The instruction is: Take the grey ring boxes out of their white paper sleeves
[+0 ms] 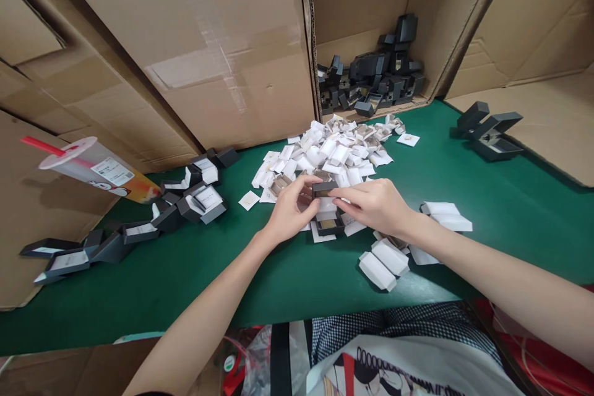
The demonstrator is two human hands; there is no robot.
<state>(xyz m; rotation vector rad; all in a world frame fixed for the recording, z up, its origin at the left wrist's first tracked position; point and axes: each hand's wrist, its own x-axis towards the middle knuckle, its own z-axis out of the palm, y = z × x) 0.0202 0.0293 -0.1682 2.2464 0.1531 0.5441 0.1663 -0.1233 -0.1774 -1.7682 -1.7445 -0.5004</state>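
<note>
My left hand (pixel 291 210) and my right hand (pixel 374 203) meet at the middle of the green table (pixel 288 278), both gripping a small dark hinged box (pixel 325 188). Its lid stands open between my fingertips. The lower half (pixel 330 224), with a pale insert, rests on the table under my hands. Just behind lies a heap of small white cards and inserts (pixel 334 151). Several white sleeves (pixel 385 263) lie beside my right wrist.
Open dark boxes trail along the left (pixel 139 229). A large carton (pixel 371 74) at the back holds several dark boxes. Two more dark boxes (pixel 489 130) sit at the right. A plastic cup with a red straw (pixel 99 170) leans at the left. Cardboard walls stand behind.
</note>
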